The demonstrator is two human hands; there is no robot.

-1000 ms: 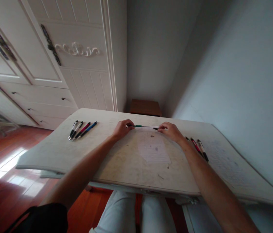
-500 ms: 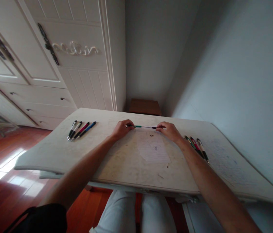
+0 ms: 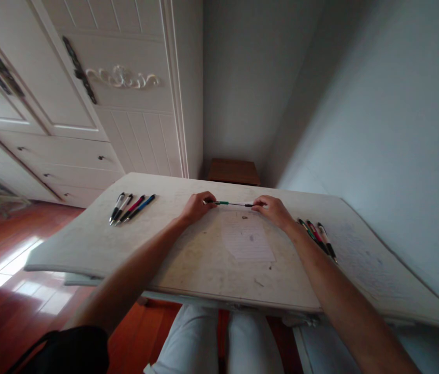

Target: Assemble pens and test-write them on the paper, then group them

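Over the far middle of the table, my left hand point(image 3: 199, 205) is closed around a green pen barrel point(image 3: 223, 202). My right hand point(image 3: 270, 208) pinches a short black pen part point(image 3: 249, 205), which looks like a grip section. Between the two runs a thin, dark pen refill point(image 3: 238, 204), in line with both pieces. Whether the refill is seated in either piece I cannot tell. Just below the hands lies a lined sheet of paper point(image 3: 247, 244), with a small dark bit point(image 3: 244, 217) near its top edge.
Several pens point(image 3: 131, 209) lie side by side on the table's left. More pens point(image 3: 318, 239) rest beside my right forearm. The white table point(image 3: 203, 270) has scribbles on its right part. A white wardrobe point(image 3: 133, 130) stands behind left, a brown wooden box-like piece point(image 3: 234, 171) behind the table.
Both hands hold the pen parts in the same place, with the same gap between them. The whole view has shifted very slightly.
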